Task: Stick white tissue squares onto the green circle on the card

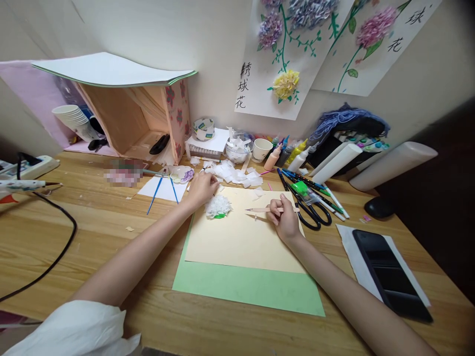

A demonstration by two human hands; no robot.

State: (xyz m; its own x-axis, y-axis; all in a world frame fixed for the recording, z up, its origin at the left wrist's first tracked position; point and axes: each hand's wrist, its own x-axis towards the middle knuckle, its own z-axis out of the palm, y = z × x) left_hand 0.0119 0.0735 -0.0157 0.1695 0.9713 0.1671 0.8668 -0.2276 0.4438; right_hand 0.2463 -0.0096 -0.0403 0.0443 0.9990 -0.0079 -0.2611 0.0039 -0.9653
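My left hand (202, 189) is closed in a pinch just above and left of a white ruffled paper flower (218, 206) with a green leaf at its lower edge. What its fingertips hold, if anything, I cannot make out. Loose white paper scraps (233, 173) lie just beyond it. A slim pinkish pencil (260, 210) is gripped in my right hand (284, 215), its pointed end turned left toward the flower. Below both hands lies a cream sheet (237, 247), on top of a green sheet (252, 291).
Black-handled scissors (313, 217) and pens lie right of the sheets. Glue bottles (297, 160), a paper cup (261, 150) and a tape roll (204, 129) stand behind. Brushes (154, 195) and a palette (181, 174) are left; a phone (389, 274) lies right.
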